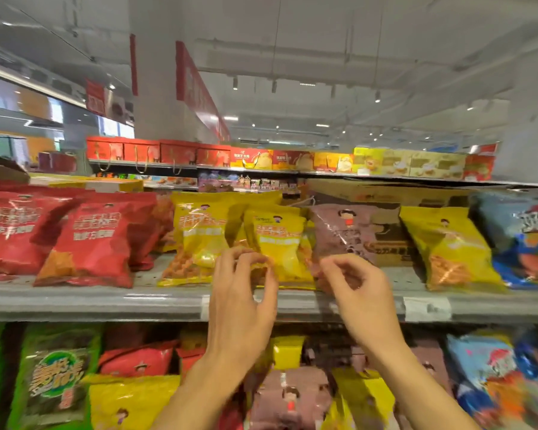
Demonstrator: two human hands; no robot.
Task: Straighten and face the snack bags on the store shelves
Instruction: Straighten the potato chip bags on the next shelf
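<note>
Facing the upper shelf [168, 301], the person's left hand [243, 293] pinches the lower corner of the middle yellow snack bag [278, 243] with curled fingers while the right hand [359, 290], loosely curled and seemingly empty, hovers beside the mauve bag [345, 231]; next, squaring that yellow bag upright.

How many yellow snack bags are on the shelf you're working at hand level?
3: one left of the left hand, one above both hands, one far right beside the blue bag. More may sit hidden behind.

Chinese lettering covers the yellow snack bag [280, 243] above the left fingertips [246, 259] and the green bag [56, 377] below, too blurred to read.
</note>
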